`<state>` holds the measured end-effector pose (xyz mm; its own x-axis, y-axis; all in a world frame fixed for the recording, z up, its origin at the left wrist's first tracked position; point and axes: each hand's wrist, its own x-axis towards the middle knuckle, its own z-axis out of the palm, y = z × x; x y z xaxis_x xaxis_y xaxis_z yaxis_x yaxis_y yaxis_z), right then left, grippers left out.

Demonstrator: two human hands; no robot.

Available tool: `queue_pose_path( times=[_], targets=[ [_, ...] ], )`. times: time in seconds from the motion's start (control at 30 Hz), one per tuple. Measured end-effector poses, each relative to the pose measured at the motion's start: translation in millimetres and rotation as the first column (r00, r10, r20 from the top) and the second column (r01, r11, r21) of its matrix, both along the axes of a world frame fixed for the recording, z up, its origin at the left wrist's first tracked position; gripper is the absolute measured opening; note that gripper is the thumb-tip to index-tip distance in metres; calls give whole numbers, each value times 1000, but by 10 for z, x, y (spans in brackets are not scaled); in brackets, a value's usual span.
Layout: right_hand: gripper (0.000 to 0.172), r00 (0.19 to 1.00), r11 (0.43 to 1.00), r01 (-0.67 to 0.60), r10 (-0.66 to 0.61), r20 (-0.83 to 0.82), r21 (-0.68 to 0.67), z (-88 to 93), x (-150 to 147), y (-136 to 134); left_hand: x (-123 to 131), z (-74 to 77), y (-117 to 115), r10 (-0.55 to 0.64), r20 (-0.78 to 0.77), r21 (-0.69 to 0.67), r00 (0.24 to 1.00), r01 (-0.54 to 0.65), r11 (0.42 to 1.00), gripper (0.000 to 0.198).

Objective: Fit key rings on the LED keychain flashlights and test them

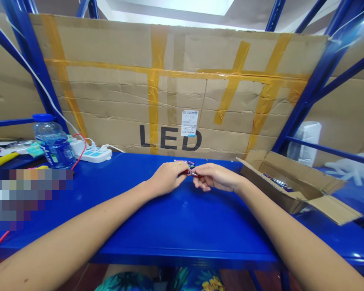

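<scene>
A slim red pen with silver parts spans the gap between my two hands, just above the blue tabletop. My left hand is closed around its left end. At its right end, the thumb and index finger of my right hand pinch it, while the other fingers curl loosely below. Just behind my left hand lie several shiny pens in purple and green, partly hidden by the fingers.
An open cardboard box with several pens inside stands on the right. To the left are a blue-capped bottle and a white power strip with cables. A large cardboard sheet closes off the back, between blue rack posts.
</scene>
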<state>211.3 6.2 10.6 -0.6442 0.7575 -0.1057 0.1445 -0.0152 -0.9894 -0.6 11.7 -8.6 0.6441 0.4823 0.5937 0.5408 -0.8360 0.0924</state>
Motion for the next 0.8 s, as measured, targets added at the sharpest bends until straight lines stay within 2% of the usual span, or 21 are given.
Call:
queue_pose_path(
  times=[0.1, 0.3, 0.37, 0.5, 0.63, 0.73, 0.8],
  targets=[
    [20, 1000, 999, 12, -12, 4, 53, 6, -20, -23, -2, 7, -10, 26, -27, 17, 999, -25, 1000, 13],
    [8, 996, 997, 78, -77, -55, 21, -56, -113, -30, 9, 22, -53, 104, -136, 70, 985, -96, 993, 14],
    [4, 992, 990, 122, -119, -46, 70, -91, -147, -20, 16, 19, -56, 116, -158, 70, 981, -106, 992, 14],
    [9, 985, 954, 164, -173, 16, 253, -134, -183, -2, 35, 33, -62, 132, -157, 27, 979, -129, 991, 15],
    [14, 963, 885, 142, -227, 145, 444, -116, -157, 22, 38, 84, -107, 152, -112, -61, 982, -159, 985, 12],
    [21, 913, 790, 127, -330, 240, 600, -90, -128, 39, 23, 106, -139, 186, -79, -130, 979, -195, 972, 21],
    [26, 887, 724, 112, -382, 261, 680, -85, -115, 50, 14, 97, -140, 173, -62, -167, 983, -181, 969, 18]
  ],
)
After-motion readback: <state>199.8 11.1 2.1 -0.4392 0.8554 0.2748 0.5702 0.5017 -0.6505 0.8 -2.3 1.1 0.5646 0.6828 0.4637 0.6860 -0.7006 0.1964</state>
